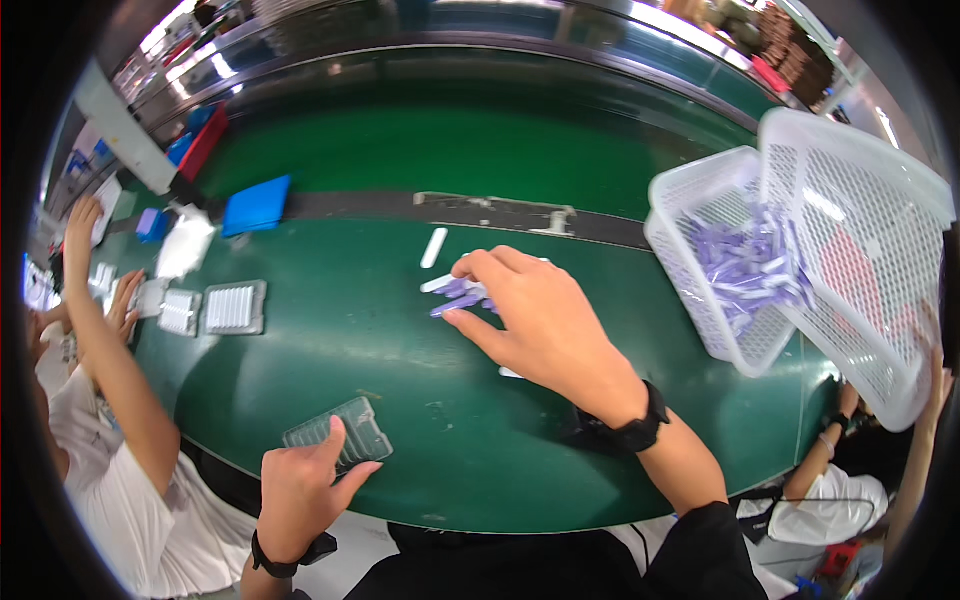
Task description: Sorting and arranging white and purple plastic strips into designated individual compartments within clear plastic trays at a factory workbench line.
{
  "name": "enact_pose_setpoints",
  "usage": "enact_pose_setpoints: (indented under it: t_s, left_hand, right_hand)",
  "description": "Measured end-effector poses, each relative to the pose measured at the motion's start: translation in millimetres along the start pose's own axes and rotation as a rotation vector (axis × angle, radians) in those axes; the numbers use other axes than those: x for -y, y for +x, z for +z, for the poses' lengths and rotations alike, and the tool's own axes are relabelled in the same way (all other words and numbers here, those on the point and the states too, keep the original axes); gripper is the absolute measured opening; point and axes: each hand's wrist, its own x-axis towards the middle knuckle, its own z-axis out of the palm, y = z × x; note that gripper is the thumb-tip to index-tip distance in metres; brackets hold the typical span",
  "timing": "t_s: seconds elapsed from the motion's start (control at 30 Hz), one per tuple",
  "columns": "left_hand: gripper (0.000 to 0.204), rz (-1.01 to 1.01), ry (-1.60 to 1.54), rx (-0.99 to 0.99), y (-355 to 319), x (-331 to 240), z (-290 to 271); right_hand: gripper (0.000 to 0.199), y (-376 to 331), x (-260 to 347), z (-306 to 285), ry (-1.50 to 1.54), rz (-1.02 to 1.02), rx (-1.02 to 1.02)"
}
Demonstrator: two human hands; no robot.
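Note:
My left hand (303, 485) grips a clear ribbed plastic tray (345, 430) at the near edge of the green belt (400, 330), thumb on top of it. My right hand (535, 320) reaches out over the middle of the belt, palm down. Its fingertips rest on a small pile of purple and white sticks (455, 292). One white stick (434, 247) lies alone just beyond the pile. A black watch sits on each of my wrists.
At the right, a co-worker's arm (925, 440) holds two tilted white mesh baskets (800, 260), one holding several purple sticks. At the left, another person's hands (115, 300) work by filled clear trays (235, 307). Blue boxes (257, 205) lie at the back left.

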Motion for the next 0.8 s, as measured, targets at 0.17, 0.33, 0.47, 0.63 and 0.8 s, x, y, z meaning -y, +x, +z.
enact_pose_setpoints:
  t_s: [0.17, 0.33, 0.47, 0.63, 0.8]
  left_hand:
    - [0.063, 0.213, 0.023, -0.055, 35, -33, 21]
    - [0.05, 0.418, -0.067, 0.091, 86, -29, 3]
    - [0.034, 0.16, -0.154, 0.0, 133, -14, -12]
    - [0.027, 0.066, -0.21, -0.121, 169, 12, 15]
    - [0.018, 0.113, -0.38, 0.029, 174, 20, 25]
  right_hand:
    - [0.034, -11, -10, -11, -0.295, 0.082, -0.005]
    - [0.033, -43, -16, -29, -0.412, 0.219, 0.086]
    - [0.03, -66, -35, -18, -0.257, 0.199, 0.047]
    - [0.022, -75, -46, -13, -0.142, 0.168, 0.025]
    - [0.013, -70, -45, -18, 0.027, 0.242, -0.009]
